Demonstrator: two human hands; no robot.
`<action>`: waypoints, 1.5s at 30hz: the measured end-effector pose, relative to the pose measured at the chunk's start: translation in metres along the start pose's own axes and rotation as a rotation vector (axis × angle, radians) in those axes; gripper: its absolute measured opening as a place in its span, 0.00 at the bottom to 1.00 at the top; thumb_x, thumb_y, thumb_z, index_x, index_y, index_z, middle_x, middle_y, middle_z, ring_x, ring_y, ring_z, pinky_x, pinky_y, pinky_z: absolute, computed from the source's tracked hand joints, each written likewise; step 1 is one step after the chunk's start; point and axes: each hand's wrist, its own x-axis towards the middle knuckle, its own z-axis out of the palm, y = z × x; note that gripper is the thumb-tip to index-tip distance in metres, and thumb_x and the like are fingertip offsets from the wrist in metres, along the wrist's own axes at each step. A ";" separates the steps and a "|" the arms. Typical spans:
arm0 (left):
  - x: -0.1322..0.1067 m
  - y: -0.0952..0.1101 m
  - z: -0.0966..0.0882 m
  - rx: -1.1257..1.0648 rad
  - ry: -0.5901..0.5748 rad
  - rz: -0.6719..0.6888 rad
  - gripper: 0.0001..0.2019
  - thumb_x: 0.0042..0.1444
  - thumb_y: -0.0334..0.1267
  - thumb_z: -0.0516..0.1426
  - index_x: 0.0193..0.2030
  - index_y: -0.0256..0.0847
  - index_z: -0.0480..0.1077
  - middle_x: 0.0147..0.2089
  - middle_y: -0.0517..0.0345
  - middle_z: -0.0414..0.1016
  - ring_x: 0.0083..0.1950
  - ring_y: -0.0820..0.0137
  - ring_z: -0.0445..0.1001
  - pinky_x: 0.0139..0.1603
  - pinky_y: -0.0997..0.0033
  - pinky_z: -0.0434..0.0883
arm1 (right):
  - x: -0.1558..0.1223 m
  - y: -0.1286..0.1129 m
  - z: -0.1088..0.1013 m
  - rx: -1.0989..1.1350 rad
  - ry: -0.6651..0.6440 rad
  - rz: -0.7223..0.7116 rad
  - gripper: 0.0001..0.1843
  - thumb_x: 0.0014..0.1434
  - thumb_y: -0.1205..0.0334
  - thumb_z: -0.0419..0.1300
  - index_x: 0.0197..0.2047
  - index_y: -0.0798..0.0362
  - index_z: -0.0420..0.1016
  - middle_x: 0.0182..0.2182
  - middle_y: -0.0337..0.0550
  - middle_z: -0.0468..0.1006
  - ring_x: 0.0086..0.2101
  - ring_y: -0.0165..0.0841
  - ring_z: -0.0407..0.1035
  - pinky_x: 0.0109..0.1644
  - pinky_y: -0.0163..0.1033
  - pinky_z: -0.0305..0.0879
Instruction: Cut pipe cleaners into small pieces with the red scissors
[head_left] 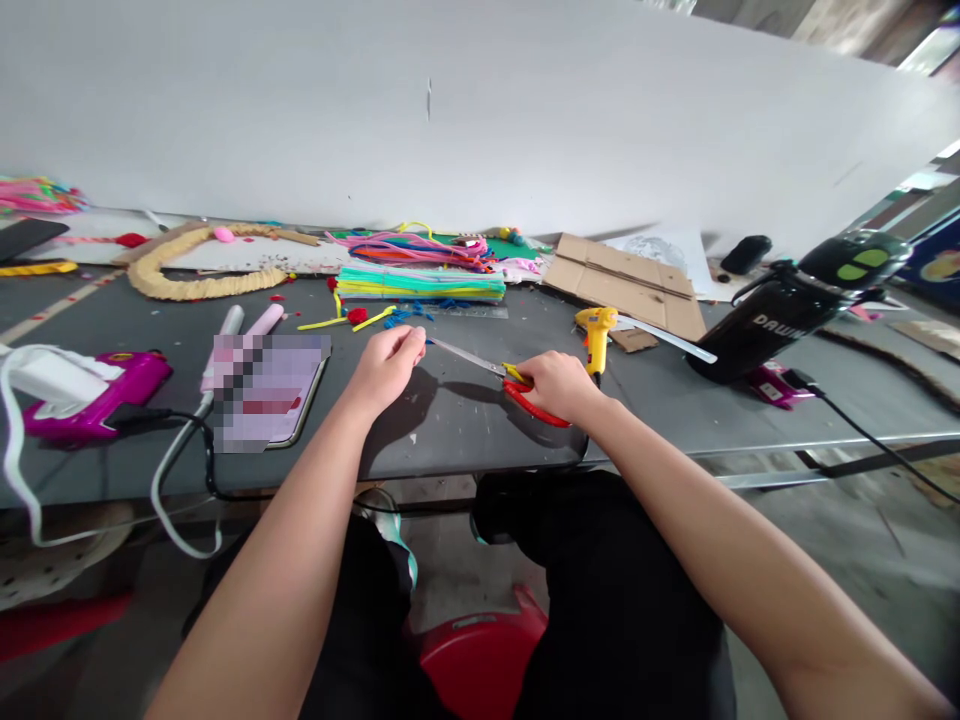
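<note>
My right hand (559, 385) is wrapped around the red and yellow handles of a pair of scissors (472, 357). The blades look nearly closed and point left, their tips close to the fingers of my left hand (390, 365). That hand is closed in a pinch above the table; a speck of blue shows by its fingertips, too small to name. Just behind lie blue pipe cleaner bits (409, 316), a red fuzzy ball (358, 316) and yellow pipe cleaner pieces (322, 324). Farther back rests a bundle of turquoise and yellow pipe cleaners (420, 283).
A yellow glue gun (598, 338) and folded cardboard (622, 280) lie to the right, beside a black bottle (772, 315). On the left are a phone (300, 390), a purple power strip (142, 385) with cables, and a wrapped tan hoop (150, 270). A white panel (480, 120) rises behind.
</note>
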 end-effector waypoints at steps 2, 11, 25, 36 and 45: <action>0.000 0.000 0.000 -0.002 0.001 0.000 0.19 0.63 0.50 0.52 0.25 0.41 0.63 0.23 0.60 0.60 0.25 0.72 0.59 0.27 0.69 0.55 | 0.000 0.001 0.001 0.011 0.006 0.001 0.23 0.60 0.43 0.51 0.27 0.51 0.74 0.29 0.48 0.78 0.30 0.35 0.65 0.30 0.39 0.43; 0.001 -0.001 0.000 -0.030 0.023 0.003 0.19 0.63 0.50 0.52 0.25 0.41 0.63 0.24 0.61 0.61 0.26 0.73 0.59 0.27 0.70 0.56 | -0.001 0.005 0.006 0.199 0.081 0.034 0.23 0.56 0.40 0.56 0.23 0.51 0.70 0.24 0.42 0.72 0.26 0.31 0.58 0.30 0.38 0.44; 0.000 0.005 -0.001 0.039 0.038 -0.027 0.21 0.64 0.51 0.51 0.23 0.41 0.59 0.21 0.63 0.55 0.24 0.74 0.55 0.27 0.69 0.52 | -0.005 0.002 0.005 0.180 0.072 -0.003 0.25 0.56 0.37 0.54 0.24 0.51 0.68 0.24 0.41 0.71 0.26 0.30 0.57 0.30 0.38 0.44; -0.001 0.003 0.000 0.039 0.023 -0.035 0.21 0.64 0.51 0.52 0.24 0.41 0.61 0.22 0.63 0.56 0.24 0.74 0.55 0.27 0.69 0.52 | -0.004 0.004 0.007 0.209 0.074 -0.038 0.25 0.57 0.39 0.55 0.23 0.51 0.64 0.22 0.40 0.67 0.25 0.29 0.53 0.30 0.38 0.43; 0.000 0.000 -0.001 0.043 0.016 -0.029 0.20 0.64 0.51 0.52 0.25 0.41 0.62 0.23 0.63 0.57 0.24 0.74 0.56 0.26 0.70 0.53 | -0.002 0.006 0.008 0.219 0.083 -0.046 0.23 0.56 0.41 0.56 0.22 0.51 0.63 0.21 0.39 0.65 0.25 0.29 0.51 0.30 0.38 0.42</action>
